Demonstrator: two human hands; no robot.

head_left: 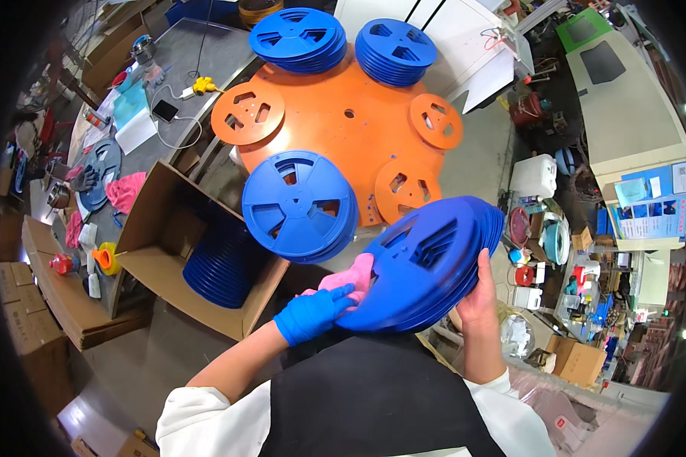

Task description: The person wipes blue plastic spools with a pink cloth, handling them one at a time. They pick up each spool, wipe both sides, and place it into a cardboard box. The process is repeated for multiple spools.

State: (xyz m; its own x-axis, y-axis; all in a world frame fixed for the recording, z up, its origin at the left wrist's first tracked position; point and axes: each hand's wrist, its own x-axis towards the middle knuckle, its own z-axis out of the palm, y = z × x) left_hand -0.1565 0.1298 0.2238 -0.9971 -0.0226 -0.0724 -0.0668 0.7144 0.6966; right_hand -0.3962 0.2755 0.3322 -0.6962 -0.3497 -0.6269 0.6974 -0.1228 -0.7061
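A tilted stack of blue plastic reels (392, 293) is held in front of my body. My right hand (477, 298), bare, grips the stack's right edge, with the thumb up along the side and the other fingers hidden beneath. My left hand (312, 311), in a blue glove, closes on a pink cloth (356, 276) pressed to the left rim of the top reel. Just beyond, another stack of blue reels (297, 199) sits at the near-left edge of a round orange table (343, 129).
Two more blue reel stacks (297, 34) stand at the table's far side, among orange discs (248, 113). To the left, an open cardboard box (171, 282) contains a row of blue reels. A cluttered grey workbench (194, 57) lies behind it. Shelves and machines line the right.
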